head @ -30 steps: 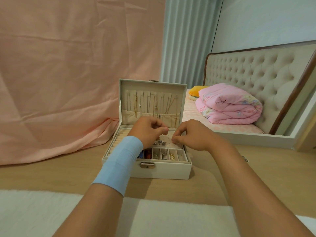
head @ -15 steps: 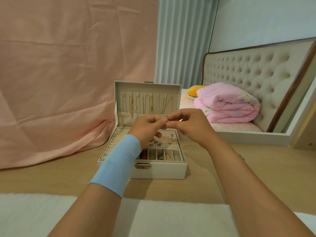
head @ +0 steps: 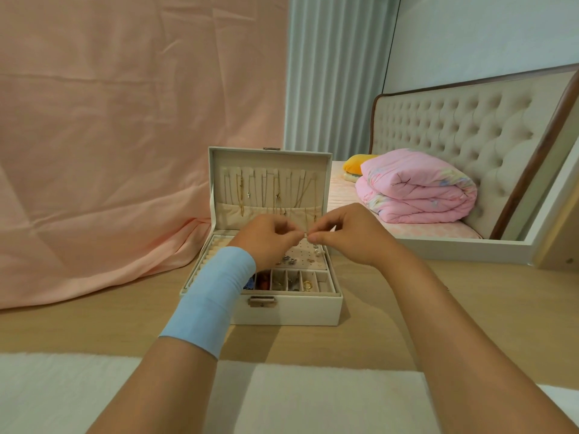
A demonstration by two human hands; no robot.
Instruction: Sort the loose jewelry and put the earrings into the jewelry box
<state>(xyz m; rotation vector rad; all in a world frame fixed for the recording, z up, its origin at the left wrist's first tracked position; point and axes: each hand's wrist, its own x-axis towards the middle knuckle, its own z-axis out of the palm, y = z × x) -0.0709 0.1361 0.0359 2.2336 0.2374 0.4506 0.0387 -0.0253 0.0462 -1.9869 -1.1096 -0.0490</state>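
The jewelry box (head: 291,311) sits on the wooden table (head: 94,321) straight ahead of the person. Its long axis runs left to right, and its front wall with the metal clasp (head: 262,301) faces the person. The lid (head: 269,155) stands upright at the back, its padded inside turned toward the camera, with thin necklaces (head: 241,195) hanging down it. Inside the tray, a perforated pad (head: 305,250) at the back right carries several earrings (head: 317,251) (pearl-like studs among them, the rest too small to make out). A row of narrow front compartments (head: 294,280) holds mixed small pieces, one of them gold hoops (head: 307,285).

Both hands hover above the open tray, just in front of the lid, and meet fingertip to fingertip. The left hand (head: 269,239), with a light blue wristband (head: 216,299) on its forearm, has its fingers curled in and thumb and forefinger pressed together. The right hand (head: 354,236) mirrors it, fingers bent and its thumb and forefinger tips closed. Between the two pinches sits a small pale piece (head: 305,235), held from both sides; it is too tiny to tell whether it is an earring. Neither hand touches the box.

A wrinkled pink cloth (head: 109,136) hangs behind and to the left of the box. To the right, a folded pink quilt (head: 416,192) lies before a tufted headboard (head: 463,120).
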